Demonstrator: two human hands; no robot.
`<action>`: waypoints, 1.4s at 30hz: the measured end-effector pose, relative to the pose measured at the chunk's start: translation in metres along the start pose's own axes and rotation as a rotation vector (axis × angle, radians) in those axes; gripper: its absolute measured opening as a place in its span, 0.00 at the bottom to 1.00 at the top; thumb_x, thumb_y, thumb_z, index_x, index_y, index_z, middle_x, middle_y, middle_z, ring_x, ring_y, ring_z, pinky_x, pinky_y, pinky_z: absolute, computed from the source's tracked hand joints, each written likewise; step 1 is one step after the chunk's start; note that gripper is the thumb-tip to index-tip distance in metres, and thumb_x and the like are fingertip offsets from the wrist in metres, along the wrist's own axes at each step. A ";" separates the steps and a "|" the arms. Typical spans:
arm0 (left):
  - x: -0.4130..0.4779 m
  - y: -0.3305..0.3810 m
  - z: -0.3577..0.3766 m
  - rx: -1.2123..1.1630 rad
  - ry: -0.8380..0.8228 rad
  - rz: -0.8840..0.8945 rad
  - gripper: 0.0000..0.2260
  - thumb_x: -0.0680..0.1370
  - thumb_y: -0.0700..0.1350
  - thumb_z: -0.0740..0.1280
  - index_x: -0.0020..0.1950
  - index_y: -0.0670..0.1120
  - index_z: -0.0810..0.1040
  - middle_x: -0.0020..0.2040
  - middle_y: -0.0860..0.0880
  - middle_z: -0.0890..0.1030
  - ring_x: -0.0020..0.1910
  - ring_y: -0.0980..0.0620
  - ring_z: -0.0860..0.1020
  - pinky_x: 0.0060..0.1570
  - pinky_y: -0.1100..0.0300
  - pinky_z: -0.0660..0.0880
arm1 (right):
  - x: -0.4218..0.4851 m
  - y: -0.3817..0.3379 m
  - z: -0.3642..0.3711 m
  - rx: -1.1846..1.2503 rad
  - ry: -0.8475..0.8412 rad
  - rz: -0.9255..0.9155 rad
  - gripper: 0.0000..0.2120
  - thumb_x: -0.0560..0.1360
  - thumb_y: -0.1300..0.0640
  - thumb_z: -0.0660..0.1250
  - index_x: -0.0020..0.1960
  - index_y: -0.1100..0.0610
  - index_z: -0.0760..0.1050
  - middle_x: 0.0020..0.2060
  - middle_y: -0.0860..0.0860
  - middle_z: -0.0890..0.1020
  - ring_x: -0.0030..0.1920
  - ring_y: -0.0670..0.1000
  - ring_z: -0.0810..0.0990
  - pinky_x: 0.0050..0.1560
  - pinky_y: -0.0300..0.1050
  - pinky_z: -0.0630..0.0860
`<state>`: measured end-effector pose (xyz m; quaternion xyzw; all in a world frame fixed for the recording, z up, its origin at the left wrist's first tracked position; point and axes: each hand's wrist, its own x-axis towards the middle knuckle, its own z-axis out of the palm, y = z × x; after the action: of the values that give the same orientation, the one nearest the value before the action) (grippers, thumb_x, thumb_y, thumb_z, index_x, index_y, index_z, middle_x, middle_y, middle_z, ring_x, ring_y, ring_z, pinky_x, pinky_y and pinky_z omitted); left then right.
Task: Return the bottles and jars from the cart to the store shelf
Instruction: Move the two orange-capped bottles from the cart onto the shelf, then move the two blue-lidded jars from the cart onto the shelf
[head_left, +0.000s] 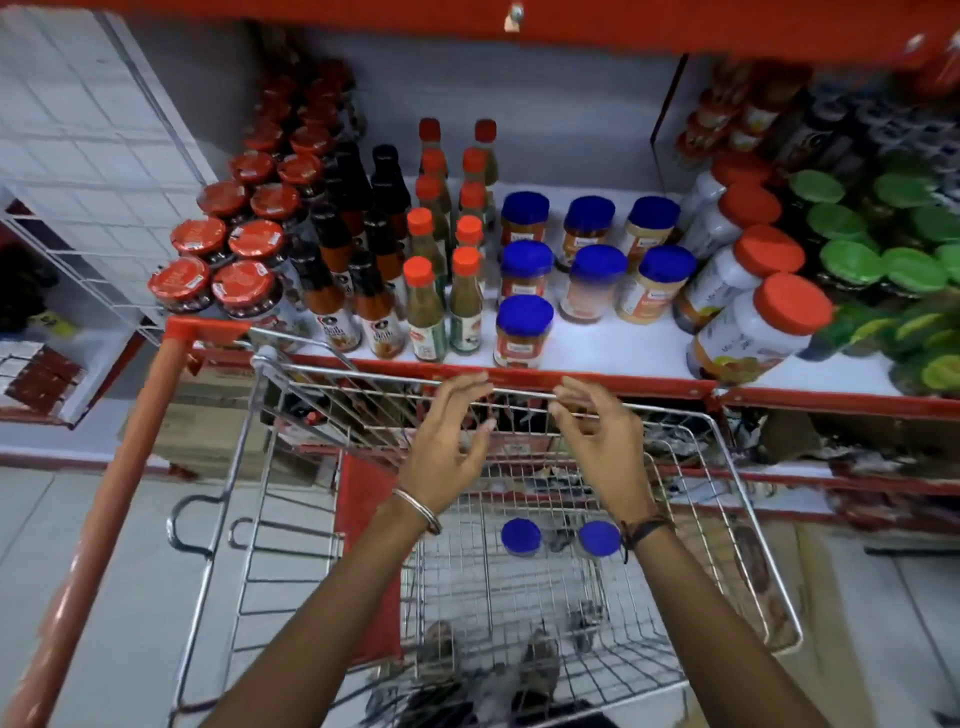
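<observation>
we hold our left hand (447, 447) and right hand (597, 441) spread wide and empty over the cart (748, 545); two blue-lidded jars (521, 537) stand near its far edge, below the white shelf (613, 343).

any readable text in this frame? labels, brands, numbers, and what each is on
None reads with certainty.
Sauce bottles: label print blurred.
Blue-lid jars: small logo, unreadable.
Orange-lid jars: lettering blurred.
Red jar lids: print too small.
No price tags or numbers visible on the shelf edge.
</observation>
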<state>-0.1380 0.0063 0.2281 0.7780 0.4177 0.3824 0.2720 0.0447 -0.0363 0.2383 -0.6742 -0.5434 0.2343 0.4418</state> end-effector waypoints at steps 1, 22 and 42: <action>-0.011 -0.004 0.012 -0.020 -0.053 -0.039 0.14 0.77 0.42 0.63 0.62 0.44 0.71 0.63 0.45 0.72 0.62 0.59 0.69 0.61 0.69 0.69 | -0.011 0.018 -0.003 -0.042 -0.026 0.039 0.16 0.75 0.53 0.66 0.61 0.56 0.74 0.54 0.52 0.83 0.54 0.49 0.81 0.54 0.53 0.80; -0.111 -0.137 0.217 0.371 -0.883 -0.562 0.35 0.70 0.39 0.71 0.72 0.44 0.57 0.73 0.43 0.62 0.69 0.40 0.66 0.63 0.43 0.72 | -0.062 0.276 0.032 -0.693 -0.915 0.326 0.36 0.71 0.63 0.67 0.74 0.57 0.54 0.74 0.58 0.60 0.73 0.60 0.61 0.70 0.52 0.64; -0.058 -0.015 0.125 0.359 -0.687 -0.330 0.28 0.70 0.43 0.69 0.68 0.47 0.65 0.68 0.46 0.69 0.65 0.44 0.70 0.58 0.50 0.75 | -0.044 0.152 -0.073 -0.354 -0.610 0.288 0.26 0.63 0.46 0.73 0.58 0.53 0.73 0.52 0.49 0.77 0.52 0.53 0.78 0.49 0.46 0.76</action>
<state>-0.0626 -0.0486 0.1261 0.8181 0.4816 -0.0269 0.3132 0.1694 -0.1052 0.1385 -0.7087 -0.5818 0.3865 0.0988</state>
